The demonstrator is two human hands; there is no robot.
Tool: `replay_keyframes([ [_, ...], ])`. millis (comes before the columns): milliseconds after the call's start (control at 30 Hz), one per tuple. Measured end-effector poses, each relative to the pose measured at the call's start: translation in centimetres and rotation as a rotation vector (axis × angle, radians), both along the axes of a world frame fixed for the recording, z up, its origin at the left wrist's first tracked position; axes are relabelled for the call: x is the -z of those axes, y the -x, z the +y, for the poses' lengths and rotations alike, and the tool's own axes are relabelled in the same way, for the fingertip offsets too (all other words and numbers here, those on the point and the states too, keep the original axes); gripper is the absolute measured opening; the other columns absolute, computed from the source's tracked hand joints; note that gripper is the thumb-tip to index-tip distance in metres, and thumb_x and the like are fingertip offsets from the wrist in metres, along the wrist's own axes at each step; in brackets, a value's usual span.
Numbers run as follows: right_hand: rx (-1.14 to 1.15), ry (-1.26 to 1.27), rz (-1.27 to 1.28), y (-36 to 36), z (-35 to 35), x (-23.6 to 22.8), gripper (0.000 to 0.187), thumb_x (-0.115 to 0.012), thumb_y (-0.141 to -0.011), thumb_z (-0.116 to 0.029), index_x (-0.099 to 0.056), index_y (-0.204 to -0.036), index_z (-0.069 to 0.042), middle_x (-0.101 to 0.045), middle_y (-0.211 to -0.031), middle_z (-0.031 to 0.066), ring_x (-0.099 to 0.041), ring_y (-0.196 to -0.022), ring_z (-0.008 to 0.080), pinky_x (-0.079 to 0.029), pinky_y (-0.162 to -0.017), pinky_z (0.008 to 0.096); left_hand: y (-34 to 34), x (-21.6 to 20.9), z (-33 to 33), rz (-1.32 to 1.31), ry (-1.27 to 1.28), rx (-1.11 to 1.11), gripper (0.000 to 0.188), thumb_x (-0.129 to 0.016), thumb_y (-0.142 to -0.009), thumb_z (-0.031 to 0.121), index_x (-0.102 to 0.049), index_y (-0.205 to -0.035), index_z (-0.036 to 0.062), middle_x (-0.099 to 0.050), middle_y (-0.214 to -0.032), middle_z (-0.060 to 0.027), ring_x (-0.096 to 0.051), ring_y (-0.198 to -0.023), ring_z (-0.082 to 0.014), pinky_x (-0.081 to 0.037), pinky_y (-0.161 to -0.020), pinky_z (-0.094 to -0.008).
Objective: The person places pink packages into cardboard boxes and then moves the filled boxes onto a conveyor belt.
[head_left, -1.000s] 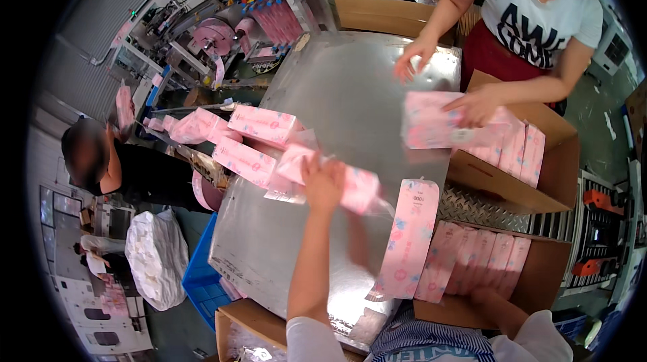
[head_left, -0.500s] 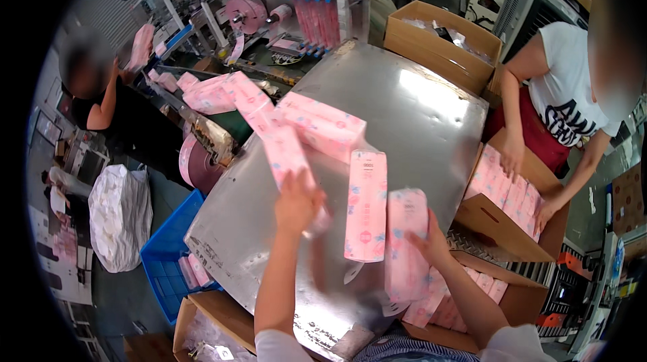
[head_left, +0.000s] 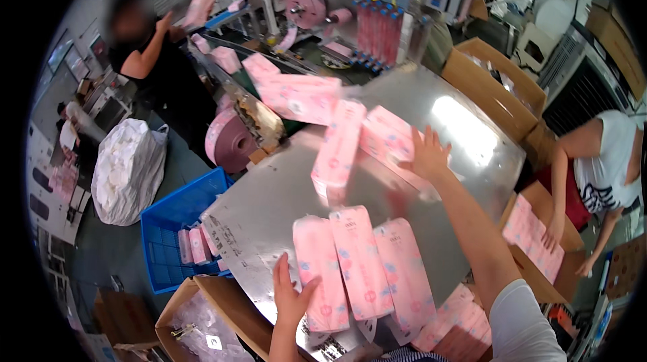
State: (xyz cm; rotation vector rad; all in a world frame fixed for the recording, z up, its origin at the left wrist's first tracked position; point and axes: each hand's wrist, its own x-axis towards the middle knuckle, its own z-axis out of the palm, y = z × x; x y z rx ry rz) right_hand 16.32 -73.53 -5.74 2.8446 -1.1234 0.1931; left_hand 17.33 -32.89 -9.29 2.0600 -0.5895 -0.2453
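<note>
Three pink tissue packs lie side by side near me on the metal table: a left pack point(head_left: 319, 278), a middle pack point(head_left: 362, 261) and a right pack point(head_left: 406, 274). My left hand point(head_left: 293, 294) is at the left pack's outer side, fingers apart and thumb at its edge. Farther off, my right hand point(head_left: 428, 154) spreads its fingers over the near right end of an angled pack point(head_left: 385, 134). Beside that pack, another pack point(head_left: 339, 146) points toward me. Behind them a further pack point(head_left: 300, 98) lies crosswise where the conveyor meets the table.
On the right, a co-worker's hand point(head_left: 554, 230) rests on packs in a carton point(head_left: 573, 235). Another carton of packs point(head_left: 458, 325) sits near my right side. A blue crate point(head_left: 158, 247) and an open box point(head_left: 195, 325) flank the table's left edge. Another person point(head_left: 145, 58) stands by the machine.
The view has shifted. My left hand has gone from a far pack to the near group, now three packs instead of two. My right hand has left the near right pack and reached forward.
</note>
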Motion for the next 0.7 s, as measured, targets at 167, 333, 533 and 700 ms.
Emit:
replay_keyframes([
  [167, 0.002, -0.205, 0.205, 4.8, 0.3, 1.6, 0.104, -0.079, -0.062, -0.036, -0.019, -0.142, -0.008, -0.038, -0.131, 0.0178, -0.035, -0.125, 0.0363, -0.035, -0.096, 0.0522, -2.6, 2.9, 0.2, 0.795, 0.17, 0.054, 0.063, -0.063, -0.088, 0.021, -0.033, -0.138, 0.0003, -0.054, -0.123, -0.0112, -0.052, -0.11, -0.0157, -0.042, -0.093, -0.0294],
  [333, -0.006, -0.778, 0.224, 18.2, 4.1, -0.6, 0.101, -0.073, -0.072, -0.041, -0.014, -0.144, -0.002, -0.045, -0.126, 0.0224, -0.046, -0.116, 0.0325, -0.038, -0.096, 0.0434, -2.9, 5.8, 1.5, 0.835, 0.298, 0.102, 0.063, -0.061, -0.088, 0.023, -0.033, -0.14, 0.0022, -0.053, -0.126, -0.0093, -0.05, -0.113, -0.0161, -0.039, -0.096, -0.0295],
  [533, 0.141, -1.634, -0.33, 23.8, 5.1, 5.8, 0.08, -0.055, -0.089, -0.046, -0.018, -0.143, 0.0, -0.046, -0.131, 0.0145, -0.046, -0.119, 0.0224, -0.037, -0.1, 0.0337, -4.7, 5.8, -1.5, 1.023, 0.094, 0.178, 0.057, -0.062, -0.084, 0.03, -0.045, -0.132, 0.0034, -0.056, -0.12, -0.0067, -0.053, -0.108, -0.0167, -0.04, -0.094, -0.0291],
  [700, 0.153, -1.601, -0.54, 24.0, 9.1, 0.4, 0.076, -0.062, -0.086, -0.039, -0.026, -0.14, -0.001, -0.045, -0.133, 0.0125, -0.042, -0.122, 0.0198, -0.036, -0.1, 0.034, -5.6, 6.8, 0.0, 0.996, 0.34, 0.211, 0.051, -0.064, -0.077, 0.019, -0.051, -0.122, 0.0002, -0.059, -0.111, -0.0062, -0.054, -0.106, -0.0177, -0.042, -0.093, -0.0326],
])
